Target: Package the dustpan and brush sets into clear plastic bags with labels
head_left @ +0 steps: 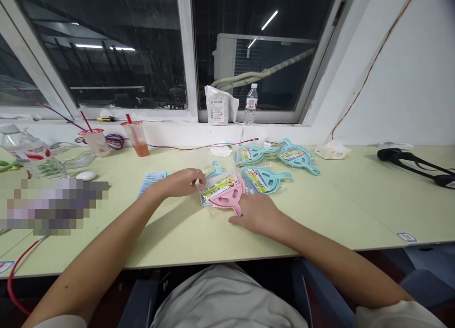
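A long pale-green tabletop [341, 209] runs beneath a dark window with white frames [188, 53], and a white wall [387, 67] closes off the right side. On the windowsill stand a plastic water bottle [250, 104] and a white packet [218, 106]. Both of the person's bare forearms reach onto the tabletop from the near edge, and the hands meet over a bagged pink dustpan [227, 195] lying flat near the middle, its handle pointing toward the person. A teal handle [215, 169] sticks out from beneath it at the far side. The left hand [181, 183] sits at the packaging's upper left edge with fingers curled against it; its grip looks partly closed, though whether it is clamped on the bag I cannot tell. The right hand [258, 214] lies open and flat, its fingers [236, 219] touching the bag beside the pink handle. Just beyond stand three bagged teal dustpans [265, 180], [256, 155], [297, 156], close together. Farther left are two plastic cups with red straws [135, 137], a blue bristled card [152, 182] near the left hand, and a white computer mouse [86, 176]. A tissue pack [332, 150] lies to the right. A pixelated patch hides whatever sits at the left.
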{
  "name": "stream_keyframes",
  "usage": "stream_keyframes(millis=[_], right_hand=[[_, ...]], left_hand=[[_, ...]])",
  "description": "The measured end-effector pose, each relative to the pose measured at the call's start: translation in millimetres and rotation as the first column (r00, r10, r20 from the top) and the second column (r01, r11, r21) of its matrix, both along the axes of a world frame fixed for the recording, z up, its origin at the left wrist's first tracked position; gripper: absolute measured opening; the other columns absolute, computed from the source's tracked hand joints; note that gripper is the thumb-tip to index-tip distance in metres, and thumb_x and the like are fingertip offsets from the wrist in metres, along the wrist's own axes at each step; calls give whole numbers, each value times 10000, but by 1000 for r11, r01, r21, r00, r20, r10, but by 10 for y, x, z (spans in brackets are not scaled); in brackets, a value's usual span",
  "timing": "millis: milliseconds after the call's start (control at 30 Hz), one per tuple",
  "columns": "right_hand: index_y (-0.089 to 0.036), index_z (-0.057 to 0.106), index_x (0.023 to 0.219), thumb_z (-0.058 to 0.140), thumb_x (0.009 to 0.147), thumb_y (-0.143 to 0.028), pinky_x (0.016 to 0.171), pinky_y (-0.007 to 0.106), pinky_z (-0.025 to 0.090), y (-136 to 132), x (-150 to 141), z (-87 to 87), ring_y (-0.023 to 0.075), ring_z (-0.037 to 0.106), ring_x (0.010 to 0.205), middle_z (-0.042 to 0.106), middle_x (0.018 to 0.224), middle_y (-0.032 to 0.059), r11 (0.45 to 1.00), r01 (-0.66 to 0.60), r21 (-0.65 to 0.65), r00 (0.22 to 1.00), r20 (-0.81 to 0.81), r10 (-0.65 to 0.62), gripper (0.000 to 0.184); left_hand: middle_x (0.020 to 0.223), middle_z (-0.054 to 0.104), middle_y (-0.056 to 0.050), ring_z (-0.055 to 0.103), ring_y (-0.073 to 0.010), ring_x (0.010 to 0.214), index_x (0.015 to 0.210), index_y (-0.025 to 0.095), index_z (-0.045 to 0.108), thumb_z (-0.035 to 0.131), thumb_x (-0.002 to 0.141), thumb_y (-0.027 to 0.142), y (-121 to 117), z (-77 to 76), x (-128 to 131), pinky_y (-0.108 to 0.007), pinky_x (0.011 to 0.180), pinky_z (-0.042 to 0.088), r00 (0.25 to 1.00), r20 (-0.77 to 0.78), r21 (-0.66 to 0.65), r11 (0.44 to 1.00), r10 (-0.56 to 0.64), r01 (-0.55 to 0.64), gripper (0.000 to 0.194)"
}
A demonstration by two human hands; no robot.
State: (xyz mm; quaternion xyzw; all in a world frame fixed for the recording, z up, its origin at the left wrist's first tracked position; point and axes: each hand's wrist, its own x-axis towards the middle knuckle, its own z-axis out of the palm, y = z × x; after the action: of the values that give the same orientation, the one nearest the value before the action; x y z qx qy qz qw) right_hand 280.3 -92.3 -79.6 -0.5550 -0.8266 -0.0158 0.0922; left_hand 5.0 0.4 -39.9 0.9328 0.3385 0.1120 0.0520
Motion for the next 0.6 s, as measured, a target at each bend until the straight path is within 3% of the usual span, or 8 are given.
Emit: stream_keyframes(millis=[100,167,300,433,600], right_hand=[[-352,707,772,690,770,-461,684,473,457,-19,-21,-183,294,624,669,662,697,99,999,18,-32,999,-39,-20,110],[-338,720,804,655,800,-386,727,488,459,-2,-3,-200,311,639,701,663,706,108,998,46,-49,996,-70,-49,81],[-250,705,865,562,895,-376,727,457,456,-56,123,-78,344,669,821,708,880,165,996,67,-64,998,-18,-68,193],[-172,652,1044,411,999,-396,758,397,451,-83,417,88,328,666,948,708,1049,177,996,69,-54,998,14,-68,333],[-177,614,1077,443,996,-393,734,327,428,298,1068,306,273,651,944,685,1118,145,980,196,-31,980,52,-195,287]], left_hand=[[972,697,-34,619,-179,808,964,220,664,435,768,53,33,10,-37,-289,686,453,987,128,131,985,99,-116,345],[916,683,-41,606,-184,778,918,205,637,407,780,45,93,-20,-76,-298,674,441,963,224,224,954,149,-199,312],[853,668,-45,602,-191,757,854,200,615,389,797,37,238,-120,-160,-308,676,432,932,315,349,892,178,-289,284],[844,676,-46,607,-195,740,840,201,616,404,802,46,317,-172,-207,-311,666,430,908,376,411,845,184,-342,265],[836,689,-35,608,-191,712,831,209,625,414,802,53,341,-200,-219,-310,658,423,894,405,413,833,194,-368,264]])
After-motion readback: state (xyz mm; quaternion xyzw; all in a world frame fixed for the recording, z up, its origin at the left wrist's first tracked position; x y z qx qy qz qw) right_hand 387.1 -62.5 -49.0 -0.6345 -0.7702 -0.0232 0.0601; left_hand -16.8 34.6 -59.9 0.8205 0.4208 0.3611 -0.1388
